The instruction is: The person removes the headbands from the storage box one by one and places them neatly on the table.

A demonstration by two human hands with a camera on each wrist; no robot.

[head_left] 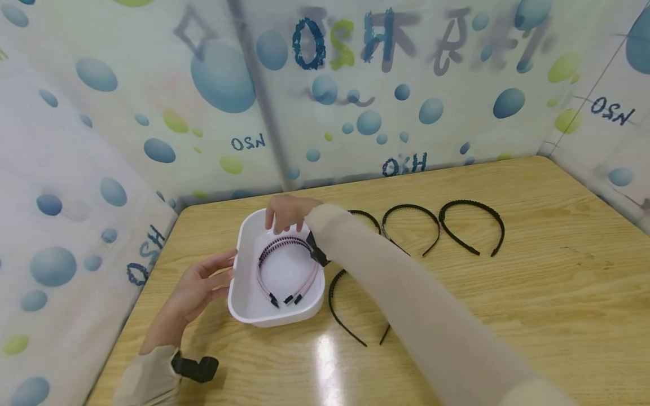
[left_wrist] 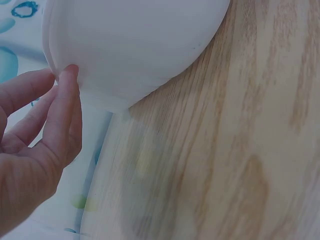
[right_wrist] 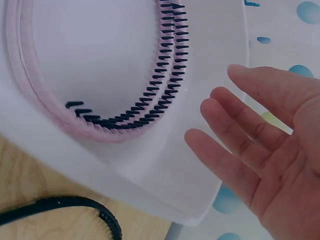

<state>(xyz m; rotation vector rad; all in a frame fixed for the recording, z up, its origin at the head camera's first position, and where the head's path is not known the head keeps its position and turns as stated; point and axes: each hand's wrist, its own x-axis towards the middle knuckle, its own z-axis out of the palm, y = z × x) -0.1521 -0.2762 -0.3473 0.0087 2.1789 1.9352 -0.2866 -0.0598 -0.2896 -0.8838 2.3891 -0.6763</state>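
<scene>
In the head view, the left hand (head_left: 195, 287) touched the side of a white basin (head_left: 245, 282), which stood on the table (head_left: 558, 270) just to that hand's right. Its fingers reached out fairly straight and a little apart. The left wrist view added what the head view did not: fingertips resting at the rim and against the outer wall, seen from below the lip, while the basin's contents were out of sight there.

The right hand (head_left: 289, 211) hung over the far end of the basin. From the head its back hid most of the fingers; the right wrist view showed the palm, the fingers loosely spread and holding nothing (whether any of them brushed the rim, I could not tell).

Just below the right hand, inside the basin, lay two pink headbands (head_left: 281, 241) side by side. Their black teeth stood out one by one in the right wrist view, and their black end tips showed from the head.

To the right of the right hand, only the head view took in four black headbands (head_left: 472, 202) on the table, two of them partly covered by the right sleeve (head_left: 401, 293).
</scene>
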